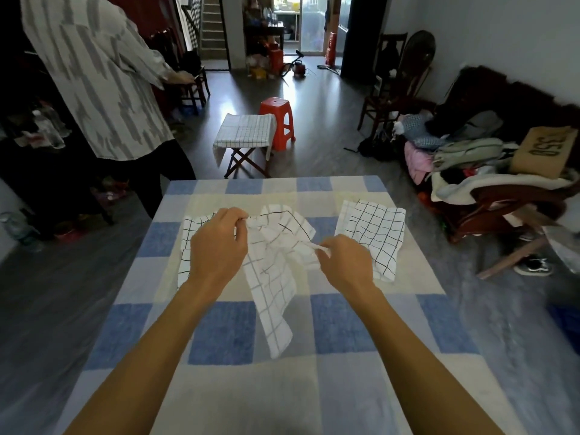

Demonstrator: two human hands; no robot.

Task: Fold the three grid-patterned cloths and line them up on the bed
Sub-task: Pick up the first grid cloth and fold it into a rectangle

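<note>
Pinching the middle cloth (273, 271) at two corners, left hand (218, 243) and right hand (345, 262) are kept level above the bed (219, 334) (edges matched first), other cloths flanking.

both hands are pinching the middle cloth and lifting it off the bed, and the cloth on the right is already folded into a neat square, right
Not quite. The head view shows the right cloth lying open and rumpled on the bed, not folded. The rest holds: the left hand and right hand each pinch the middle cloth, lifted off the bed.
</note>
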